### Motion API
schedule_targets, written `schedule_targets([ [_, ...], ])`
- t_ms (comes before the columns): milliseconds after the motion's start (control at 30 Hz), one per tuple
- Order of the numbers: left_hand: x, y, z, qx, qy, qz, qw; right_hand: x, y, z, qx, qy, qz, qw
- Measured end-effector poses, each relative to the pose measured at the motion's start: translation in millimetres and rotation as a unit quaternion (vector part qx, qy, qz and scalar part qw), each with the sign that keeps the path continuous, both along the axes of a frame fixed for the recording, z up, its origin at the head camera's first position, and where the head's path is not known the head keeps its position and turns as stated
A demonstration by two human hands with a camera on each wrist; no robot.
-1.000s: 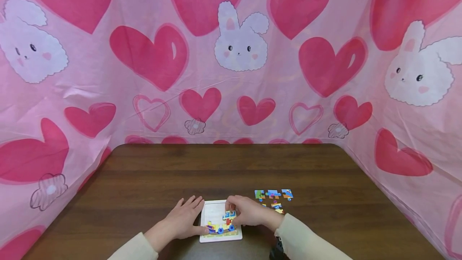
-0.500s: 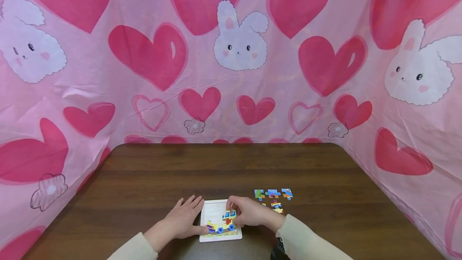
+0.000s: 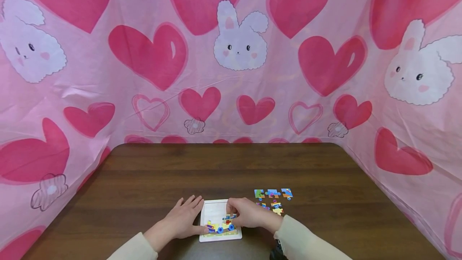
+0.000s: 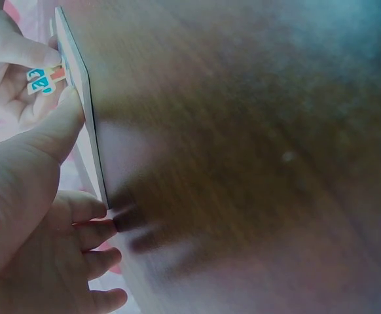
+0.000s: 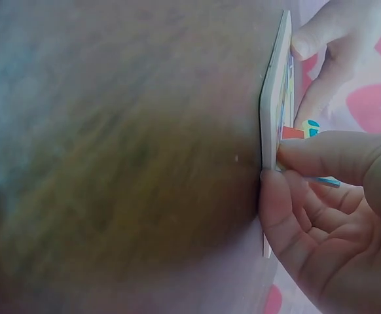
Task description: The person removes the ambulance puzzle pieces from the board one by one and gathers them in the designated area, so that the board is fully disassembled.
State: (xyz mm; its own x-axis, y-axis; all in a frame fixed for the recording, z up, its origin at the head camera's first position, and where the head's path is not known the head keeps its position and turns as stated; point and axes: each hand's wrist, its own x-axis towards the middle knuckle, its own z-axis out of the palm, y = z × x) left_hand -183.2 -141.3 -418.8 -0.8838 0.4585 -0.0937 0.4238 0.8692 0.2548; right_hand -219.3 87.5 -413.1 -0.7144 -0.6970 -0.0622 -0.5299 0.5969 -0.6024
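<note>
A white-framed jigsaw tray (image 3: pixel 213 208) lies near the table's front, its lower rows filled with pieces showing blue wheels and a yellow vehicle. My left hand (image 3: pixel 182 220) rests along its left side with fingers spread on the table; the thumb presses the tray's lower left corner. Over the right part of the tray, my right hand (image 3: pixel 249 213) pinches a jigsaw piece (image 4: pixel 41 80) with blue windows and a red patch. In both wrist views that piece stands tilted above the tray, its red end down by the assembled pieces. The right fingers partly hide it.
Loose jigsaw pieces (image 3: pixel 273 193) lie to the right of the tray, several in a back row and others (image 3: pixel 277 208) nearer, partly behind the right hand. The brown wooden table (image 3: pixel 231 163) ends at a pink heart-and-rabbit cloth (image 3: pixel 223 79).
The held piece has tipped and looks more foreshortened, its top lower than before. The right hand has shifted slightly, showing more of the nearer loose pieces. The left hand stays put.
</note>
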Motion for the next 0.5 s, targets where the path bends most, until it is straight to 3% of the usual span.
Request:
schedule_targets([
  [200,0.3,-0.4,0.7,0.000,-0.007,0.001,1.0000,1.4,-1.4,0.6,0.023,0.030,0.010,0.9993],
  [500,0.9,0.1,1.9,0.001,-0.005,0.000,1.0000,2.0,-2.0,1.7,0.036,0.041,0.013,0.9985],
])
